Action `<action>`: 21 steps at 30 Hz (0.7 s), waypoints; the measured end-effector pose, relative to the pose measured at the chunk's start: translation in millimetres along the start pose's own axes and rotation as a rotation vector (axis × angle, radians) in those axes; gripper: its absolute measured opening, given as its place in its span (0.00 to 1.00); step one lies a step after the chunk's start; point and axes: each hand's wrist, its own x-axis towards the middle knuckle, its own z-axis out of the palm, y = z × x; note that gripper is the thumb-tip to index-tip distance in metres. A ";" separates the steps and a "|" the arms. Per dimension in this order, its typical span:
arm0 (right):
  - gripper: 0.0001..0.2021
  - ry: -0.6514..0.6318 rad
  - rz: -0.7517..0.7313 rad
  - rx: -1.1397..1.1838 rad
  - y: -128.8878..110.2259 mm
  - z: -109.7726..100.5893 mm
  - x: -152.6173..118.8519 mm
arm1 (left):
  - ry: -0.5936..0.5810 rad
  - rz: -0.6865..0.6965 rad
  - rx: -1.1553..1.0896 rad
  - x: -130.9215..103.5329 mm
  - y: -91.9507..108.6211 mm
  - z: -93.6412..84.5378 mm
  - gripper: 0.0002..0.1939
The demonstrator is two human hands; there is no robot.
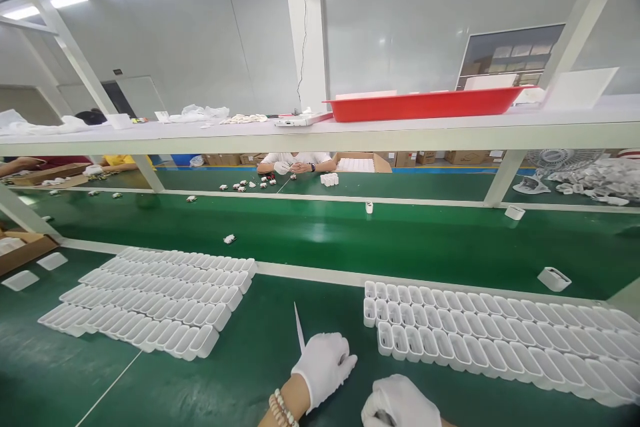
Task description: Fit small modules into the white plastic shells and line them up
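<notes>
My left hand (324, 368), in a white glove with a beaded bracelet at the wrist, is at the bottom centre with its fingers curled. A thin white pointed tool (299, 323) sticks out beyond its knuckles; the lower end is hidden, so I cannot tell whether it is held. My right hand (400, 403), also gloved, is closed at the bottom edge; what its fingers hold is hidden. Just beyond it stand rows of white open-topped housings (470, 350), some with dark parts inside. More rows of white housings (165, 300) stand to the left.
A green belt (310, 230) runs across behind a pale rail (310, 273), carrying scattered small parts and a white housing (554, 278). Above hangs a shelf (250, 140) with a red tray (425, 105). Across the belt, a co-worker's gloved hands (290, 167) handle small parts.
</notes>
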 end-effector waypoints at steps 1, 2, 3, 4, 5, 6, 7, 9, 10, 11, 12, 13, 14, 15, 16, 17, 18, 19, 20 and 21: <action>0.08 0.008 0.010 -0.006 1.1 1.2 -0.6 | -0.001 -0.003 -0.002 0.1 0.3 -0.1 0.17; 0.07 0.017 0.019 -0.013 2.4 2.6 -1.3 | -0.002 -0.005 -0.004 0.2 0.5 -0.1 0.17; 0.07 0.026 0.027 -0.019 3.9 4.1 -1.9 | -0.001 -0.008 -0.006 0.4 0.6 0.0 0.17; 0.07 0.035 0.035 -0.025 5.5 5.7 -2.4 | 0.001 -0.010 -0.008 0.5 0.7 0.2 0.17; 0.07 0.041 0.040 -0.030 7.2 7.2 -2.7 | 0.003 -0.011 -0.010 0.5 0.6 0.4 0.17; 0.07 0.044 0.042 -0.033 8.8 8.5 -2.8 | 0.005 -0.011 -0.013 0.5 0.5 0.6 0.17; 0.07 0.044 0.042 -0.034 10.3 9.7 -2.5 | 0.006 -0.011 -0.016 0.5 0.2 0.8 0.17; 0.06 0.041 0.035 -0.034 12.7 11.6 -1.4 | 0.010 -0.008 -0.021 0.5 -0.3 1.1 0.17; 0.06 0.039 0.031 -0.033 13.6 12.1 -0.6 | 0.012 -0.006 -0.023 0.6 -0.6 1.3 0.17; 0.06 0.037 0.027 -0.031 14.1 12.5 0.1 | 0.013 -0.004 -0.024 0.7 -0.9 1.5 0.17; 0.06 0.034 0.024 -0.030 14.4 12.7 0.9 | 0.015 -0.002 -0.024 0.9 -1.2 1.8 0.17; 0.06 0.031 0.019 -0.028 14.4 12.6 1.5 | 0.017 -0.001 -0.024 1.2 -1.6 2.1 0.17; 0.06 0.027 0.014 -0.026 14.1 12.4 1.9 | 0.019 -0.001 -0.024 1.5 -1.9 2.6 0.17; 0.07 0.021 0.008 -0.024 13.6 12.0 2.2 | 0.022 0.000 -0.023 1.7 -2.2 3.2 0.17; 0.07 0.014 0.001 -0.023 12.9 11.4 2.2 | 0.024 0.000 -0.023 2.0 -2.5 3.8 0.17; 0.07 0.009 -0.006 -0.021 12.0 10.6 2.0 | 0.025 0.000 -0.024 2.2 -2.8 4.4 0.16; 0.08 0.007 -0.010 -0.020 11.0 9.7 1.7 | 0.027 0.000 -0.025 2.4 -3.1 5.0 0.16; 0.08 0.006 -0.013 -0.018 9.9 8.6 1.3 | 0.027 0.000 -0.026 2.5 -3.3 5.4 0.16; 0.08 0.007 -0.015 -0.017 8.8 7.4 0.8 | 0.028 -0.001 -0.027 2.7 -3.4 5.7 0.16; 0.07 0.010 -0.017 -0.015 7.8 6.2 0.4 | 0.029 -0.004 -0.026 2.8 -3.5 5.8 0.16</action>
